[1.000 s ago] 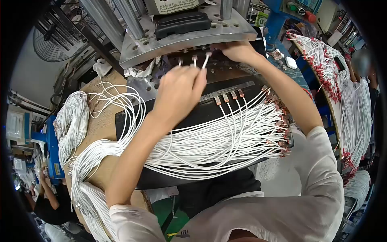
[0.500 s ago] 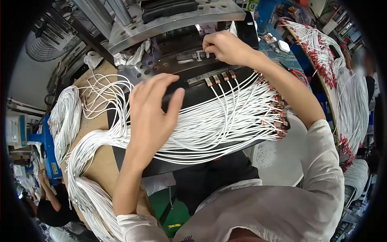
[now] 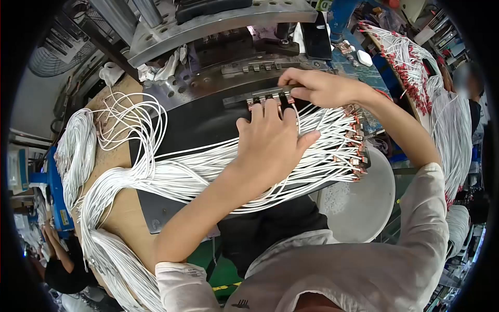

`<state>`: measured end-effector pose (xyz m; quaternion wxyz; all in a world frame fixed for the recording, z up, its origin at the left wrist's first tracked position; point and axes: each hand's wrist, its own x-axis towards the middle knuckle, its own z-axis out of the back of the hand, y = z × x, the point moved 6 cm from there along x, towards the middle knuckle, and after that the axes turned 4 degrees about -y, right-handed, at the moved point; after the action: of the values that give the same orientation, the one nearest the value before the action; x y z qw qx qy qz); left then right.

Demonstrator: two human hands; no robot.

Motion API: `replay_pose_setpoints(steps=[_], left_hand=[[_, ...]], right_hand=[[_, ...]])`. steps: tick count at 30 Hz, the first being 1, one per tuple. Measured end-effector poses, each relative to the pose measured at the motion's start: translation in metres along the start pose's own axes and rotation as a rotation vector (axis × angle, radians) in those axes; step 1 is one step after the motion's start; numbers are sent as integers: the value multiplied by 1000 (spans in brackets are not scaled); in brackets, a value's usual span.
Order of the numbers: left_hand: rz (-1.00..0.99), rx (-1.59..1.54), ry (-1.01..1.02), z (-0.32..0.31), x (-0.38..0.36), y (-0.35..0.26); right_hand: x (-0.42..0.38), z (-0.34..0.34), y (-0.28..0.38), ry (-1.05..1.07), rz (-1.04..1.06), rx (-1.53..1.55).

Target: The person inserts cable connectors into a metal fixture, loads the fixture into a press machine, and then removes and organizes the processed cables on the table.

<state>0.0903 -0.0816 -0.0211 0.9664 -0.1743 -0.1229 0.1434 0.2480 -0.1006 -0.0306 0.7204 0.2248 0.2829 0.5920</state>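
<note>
A metal strip fixture (image 3: 236, 101) lies on the black work surface, holding a row of cable connectors (image 3: 250, 104) with small black pieces over them. My left hand (image 3: 270, 140) reaches over the white cables (image 3: 208, 162), its fingers stretched out and fingertips at the connectors, thumb held apart. At the strip's right end is my right hand (image 3: 327, 89), fingers curled and pinched near the last connector (image 3: 290, 99); what they grip is hidden. The cables' other copper-coloured ends (image 3: 357, 151) lie bunched to the right, below my right hand.
Behind the strip stands a press with a thick metal plate (image 3: 223, 26) and a slotted block (image 3: 265, 66) on its bed. A phone (image 3: 317, 41) rests at its right. Another cable bundle (image 3: 78, 151) lies left; a pale round basin (image 3: 369, 203) is below right.
My left hand has moved right, onto the connectors. My right hand has come down from the press bed to the strip's right end. Black pieces now show over the connectors.
</note>
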Motion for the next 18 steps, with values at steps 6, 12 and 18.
replay_pose_setpoints(steps=[6,12,18], left_hand=[[-66,38,-358,26,9,9],[-98,117,-432,21,102,105],[-6,154,-404,20,103,128]], right_hand=[[78,32,-7,-237,84,252],[149,76,-8,-520,117,-5],[159,84,-28,-590,275,-5]])
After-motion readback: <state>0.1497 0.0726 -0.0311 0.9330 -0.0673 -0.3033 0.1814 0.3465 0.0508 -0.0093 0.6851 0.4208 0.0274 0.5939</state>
